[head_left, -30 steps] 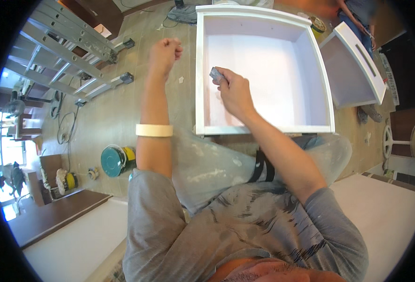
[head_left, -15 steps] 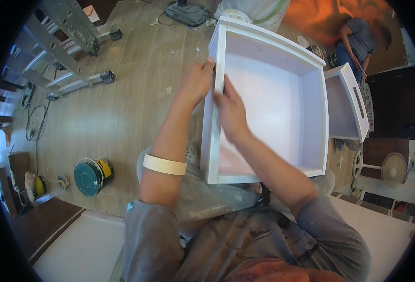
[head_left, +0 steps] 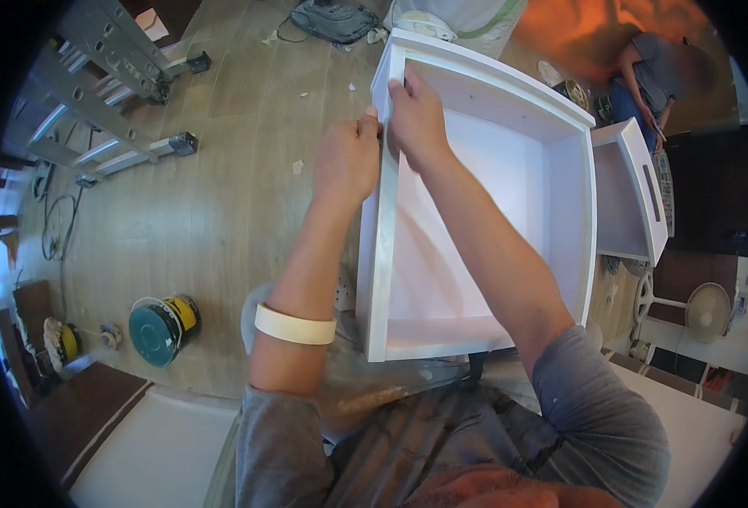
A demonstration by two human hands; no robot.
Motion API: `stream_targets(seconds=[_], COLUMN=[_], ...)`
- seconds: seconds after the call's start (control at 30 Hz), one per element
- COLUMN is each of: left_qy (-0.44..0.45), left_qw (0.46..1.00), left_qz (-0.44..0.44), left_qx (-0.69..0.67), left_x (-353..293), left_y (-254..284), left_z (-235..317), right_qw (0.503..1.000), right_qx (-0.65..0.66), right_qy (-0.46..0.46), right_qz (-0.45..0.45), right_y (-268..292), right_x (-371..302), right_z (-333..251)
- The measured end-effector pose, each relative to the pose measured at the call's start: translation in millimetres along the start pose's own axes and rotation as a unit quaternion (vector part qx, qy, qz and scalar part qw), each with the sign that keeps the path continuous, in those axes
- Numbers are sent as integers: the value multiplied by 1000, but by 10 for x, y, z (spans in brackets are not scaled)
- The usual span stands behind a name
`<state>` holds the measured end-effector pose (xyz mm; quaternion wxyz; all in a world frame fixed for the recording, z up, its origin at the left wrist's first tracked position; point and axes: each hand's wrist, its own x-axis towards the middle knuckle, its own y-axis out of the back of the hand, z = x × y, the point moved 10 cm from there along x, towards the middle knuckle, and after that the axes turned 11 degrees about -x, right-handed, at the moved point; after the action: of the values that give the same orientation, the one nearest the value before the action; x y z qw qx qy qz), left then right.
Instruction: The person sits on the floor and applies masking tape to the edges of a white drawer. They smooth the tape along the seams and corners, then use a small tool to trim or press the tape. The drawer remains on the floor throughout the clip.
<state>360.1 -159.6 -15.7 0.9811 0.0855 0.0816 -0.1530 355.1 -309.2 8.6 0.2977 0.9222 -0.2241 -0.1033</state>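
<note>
The white drawer point(head_left: 380, 279) sits over the person's lap, its open side up, the right forearm's shadow falling across its inner floor. To the left, a green-and-yellow bucket point(head_left: 155, 334) stands on the wooden floor point(head_left: 221, 212); its contents cannot be seen. A second drawer point(head_left: 621, 203) stands just beyond the right wall, its slotted panel on the right.

The drawer's long axis seems to run near to far, the far end leaning slightly right, with an overhanging panel along that far side.

The left hand point(head_left: 347, 162), fingers curled, touches the outer left wall; a cream ring point(head_left: 295, 324) circles its forearm. The right hand point(head_left: 419, 118) reaches farther, bent over the same wall's rim; whether either grips anything cannot be told.
</note>
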Motion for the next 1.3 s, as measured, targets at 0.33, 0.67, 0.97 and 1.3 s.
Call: stream_targets(seconds=[0.33,0.67,0.97,1.3], left_qy=[19,43,41,23], left_qw=[999,999,998,997], left_qz=[20,-17,-48,-36], left_qx=[-20,28,-4,57], left_x=[5,-32,13,-78], left_y=[86,94,23,84], left_z=[38,72,-45,89], right_qw=[997,997,997,998], right_qx=[15,56,54,40], right_qy=[54,48,22,30], right_qz=[46,19,-44,-34], right_y=[1,-1,-55,-51], right_x=[79,-36,55,37], right_z=[22,-131,-43,-112])
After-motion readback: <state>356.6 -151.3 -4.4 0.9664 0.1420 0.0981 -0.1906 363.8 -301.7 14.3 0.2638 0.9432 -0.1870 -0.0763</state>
